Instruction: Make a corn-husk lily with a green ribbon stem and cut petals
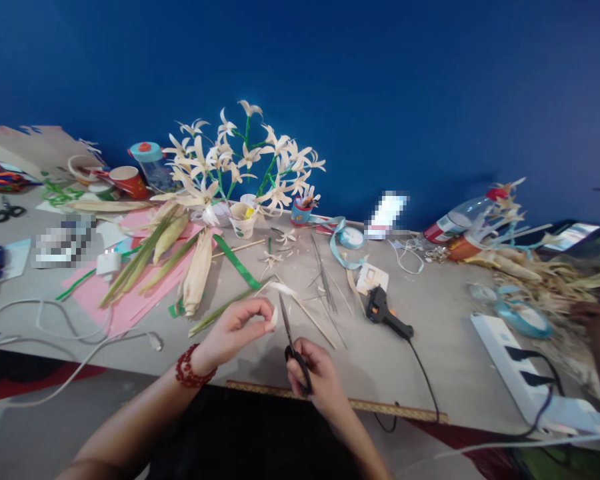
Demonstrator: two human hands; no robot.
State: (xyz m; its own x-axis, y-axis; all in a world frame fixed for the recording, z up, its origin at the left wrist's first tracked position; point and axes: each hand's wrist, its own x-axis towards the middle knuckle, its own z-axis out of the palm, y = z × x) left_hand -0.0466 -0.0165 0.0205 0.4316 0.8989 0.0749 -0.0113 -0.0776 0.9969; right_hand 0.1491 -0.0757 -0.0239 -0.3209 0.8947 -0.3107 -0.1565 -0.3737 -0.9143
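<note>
My left hand (236,328) is closed in a pinch on a small pale strip of corn husk (273,317) above the near table edge. A red bead bracelet sits on that wrist. My right hand (314,376) grips the black handles of a pair of scissors (289,335), whose blades point up and away right beside the husk piece. Behind them stands a bouquet of cream husk flowers (240,160) on green stems. Dried corn husks (196,269) lie on pink paper (130,301) to the left.
A black glue gun (386,316) with its cord lies right of my hands. A white power strip (520,368) sits at the right, near another person's hand (591,315). Thin sticks, green ribbon (237,261), cups, black scissors (7,212) and white cables litter the grey table (430,347).
</note>
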